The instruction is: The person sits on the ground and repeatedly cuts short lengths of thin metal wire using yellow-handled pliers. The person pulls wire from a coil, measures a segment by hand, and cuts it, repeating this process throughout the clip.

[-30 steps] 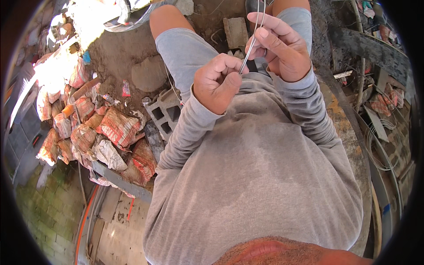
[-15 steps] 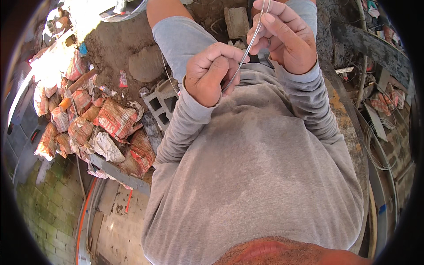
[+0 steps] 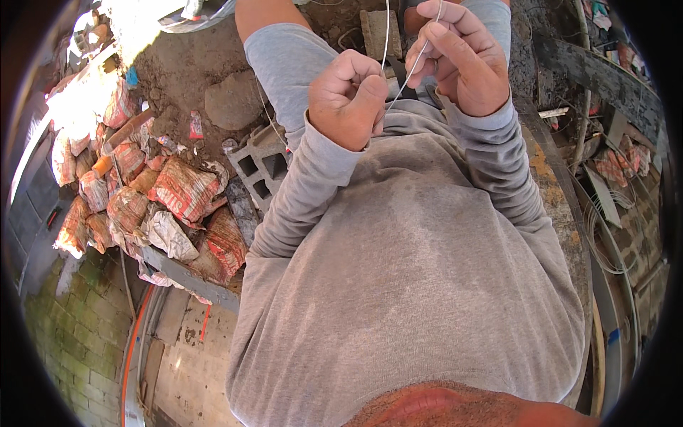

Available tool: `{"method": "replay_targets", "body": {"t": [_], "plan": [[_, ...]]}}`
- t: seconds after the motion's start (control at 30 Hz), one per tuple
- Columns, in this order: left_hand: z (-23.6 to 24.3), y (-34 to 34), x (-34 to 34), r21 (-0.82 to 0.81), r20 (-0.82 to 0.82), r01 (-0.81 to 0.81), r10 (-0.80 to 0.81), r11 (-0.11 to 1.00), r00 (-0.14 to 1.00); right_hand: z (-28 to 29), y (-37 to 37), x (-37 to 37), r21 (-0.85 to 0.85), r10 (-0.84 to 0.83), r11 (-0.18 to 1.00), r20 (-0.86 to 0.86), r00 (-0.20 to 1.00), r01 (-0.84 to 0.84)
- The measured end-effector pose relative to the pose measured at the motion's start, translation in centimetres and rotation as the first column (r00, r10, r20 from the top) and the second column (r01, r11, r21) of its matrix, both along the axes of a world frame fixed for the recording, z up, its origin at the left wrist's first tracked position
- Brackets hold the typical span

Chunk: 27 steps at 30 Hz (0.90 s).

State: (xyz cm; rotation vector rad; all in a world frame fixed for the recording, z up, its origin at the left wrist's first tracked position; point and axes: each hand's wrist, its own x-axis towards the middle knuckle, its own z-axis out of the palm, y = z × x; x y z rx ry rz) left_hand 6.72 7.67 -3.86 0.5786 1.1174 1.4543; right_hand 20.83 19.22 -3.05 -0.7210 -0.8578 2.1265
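Observation:
Two strands of thin silvery wire (image 3: pixel 408 80) run up between my hands in front of my lap, spread apart in a narrow V. My left hand (image 3: pixel 347 101) is closed in a fist around the wire, thumb on top; one strand rises from it past the top edge. The other strand slants up to my right hand (image 3: pixel 466 60), where thumb and fingers pinch it. Part of the wire inside the left fist is hidden. Both hands are above my grey shorts (image 3: pixel 292 64).
Left of me lies a heap of filled, dirty sacks (image 3: pixel 183 191) beside a hollow concrete block (image 3: pixel 260 167). A flat stone (image 3: pixel 235 101) rests on the soil. To the right are a dark plank (image 3: pixel 597 82) and a coil of wire (image 3: pixel 605 235).
The two wire strands lay close together; now they stand apart. My left hand has risen slightly, while the right stays almost in place.

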Motion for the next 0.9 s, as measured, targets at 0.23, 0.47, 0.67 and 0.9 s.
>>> {"method": "replay_targets", "body": {"t": [0.23, 0.47, 0.67, 0.9], "plan": [[2.1, 0.2, 0.5, 0.082, -0.816, 0.098, 0.011, 0.992, 0.578, -2.2, 0.3, 0.4, -0.136, -0.013, 0.991, 0.054, 0.998, 0.020], [0.8, 0.1, 0.2, 0.089, -0.962, 0.069, 0.068, 0.994, 0.264, 0.5, 0.2, 0.2, -0.215, -0.066, 0.969, 0.254, 0.965, 0.123], [-0.2, 0.2, 0.7, 0.110, -0.968, 0.050, 0.096, 0.993, 0.233, -0.6, -0.3, 0.4, 0.029, -0.097, 0.995, 0.319, 0.943, 0.093], [-0.2, -1.2, -0.5, 0.047, -0.401, 0.119, -0.091, 0.992, 0.912, -1.6, 0.2, 0.7, 0.274, 0.084, 0.956, 0.098, 0.992, -0.108]]}}
